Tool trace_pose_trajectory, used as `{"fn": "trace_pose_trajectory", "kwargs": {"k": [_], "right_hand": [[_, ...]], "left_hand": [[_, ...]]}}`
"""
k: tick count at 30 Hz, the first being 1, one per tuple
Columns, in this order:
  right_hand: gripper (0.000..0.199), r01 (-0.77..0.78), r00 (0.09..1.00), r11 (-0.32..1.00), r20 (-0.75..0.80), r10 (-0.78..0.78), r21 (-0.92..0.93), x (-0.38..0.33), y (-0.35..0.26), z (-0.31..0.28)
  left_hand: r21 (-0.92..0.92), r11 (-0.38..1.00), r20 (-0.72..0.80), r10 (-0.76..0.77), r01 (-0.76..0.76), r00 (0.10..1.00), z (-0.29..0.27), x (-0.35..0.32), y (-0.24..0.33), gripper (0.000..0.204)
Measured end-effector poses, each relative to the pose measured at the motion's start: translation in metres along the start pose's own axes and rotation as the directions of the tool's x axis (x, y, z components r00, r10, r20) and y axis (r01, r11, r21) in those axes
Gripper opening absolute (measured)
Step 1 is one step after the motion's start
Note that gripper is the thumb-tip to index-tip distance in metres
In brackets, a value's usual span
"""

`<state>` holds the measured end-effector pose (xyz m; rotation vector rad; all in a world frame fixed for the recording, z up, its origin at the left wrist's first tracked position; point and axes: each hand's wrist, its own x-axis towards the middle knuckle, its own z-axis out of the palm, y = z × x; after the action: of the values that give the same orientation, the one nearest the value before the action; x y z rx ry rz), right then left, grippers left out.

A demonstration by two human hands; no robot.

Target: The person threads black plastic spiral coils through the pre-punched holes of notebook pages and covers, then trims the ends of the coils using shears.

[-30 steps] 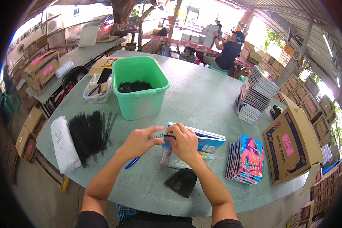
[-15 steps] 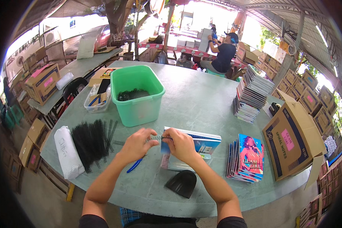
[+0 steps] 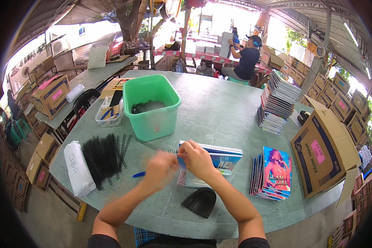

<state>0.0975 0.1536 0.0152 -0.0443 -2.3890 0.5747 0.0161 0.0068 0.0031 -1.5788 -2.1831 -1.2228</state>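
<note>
A blue-covered notebook (image 3: 229, 159) lies at the table's middle, its bound edge facing away. From its left end a thin black spiral coil (image 3: 157, 147) runs out across the table. My right hand (image 3: 197, 160) is closed in a pinch on the coil at that end. Close beside it, my left hand (image 3: 161, 168) is smeared by motion, its fingers unclear. Left of that hand a blue-handled tool (image 3: 139, 175) shows in part. More notebooks (image 3: 196, 180) lie under the right wrist. A black rounded, flat-edged piece (image 3: 201, 202) rests nearer me.
Loose black coils (image 3: 101, 159) and a white wrapped roll (image 3: 77, 168) lie left. Behind stand a green bin (image 3: 155, 124) and a clear tub (image 3: 110, 120). Notebook stacks (image 3: 277, 173) (image 3: 279, 103) and an open carton (image 3: 322, 153) stand right. Another person (image 3: 248, 60) sits far off.
My left hand has swung right and nearer me, against the right hand. The right hand keeps its pinch at the notebook's end. The whole view has shifted slightly.
</note>
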Motion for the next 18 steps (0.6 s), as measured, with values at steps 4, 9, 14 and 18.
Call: {"fn": "trace_pose_trajectory", "kwargs": {"k": [4,9,14,18], "right_hand": [[0.007,0.009,1.0,0.998,0.018,-0.01,0.06,-0.003,-0.004,0.008],[0.016,0.24,0.966,0.971,-0.094,-0.239,0.001,0.001,-0.006,0.016],[0.017,-0.025,0.998,0.973,-0.058,0.012,-0.23,-0.038,0.005,-0.042],[0.016,-0.008,0.996,0.952,-0.089,-0.021,-0.307,-0.04,0.009,-0.038]], "left_hand": [[0.126,0.979,0.563,-0.204,0.161,0.801,0.066,-0.053,0.014,0.039],[-0.386,0.92,0.328,0.199,-0.061,0.924,0.135,-0.078,0.004,0.057],[-0.094,0.994,0.133,-0.047,0.06,0.99,-0.013,-0.036,0.043,0.037],[0.136,0.984,-0.24,0.143,-0.113,0.96,-0.001,-0.02,0.003,0.034]]}}
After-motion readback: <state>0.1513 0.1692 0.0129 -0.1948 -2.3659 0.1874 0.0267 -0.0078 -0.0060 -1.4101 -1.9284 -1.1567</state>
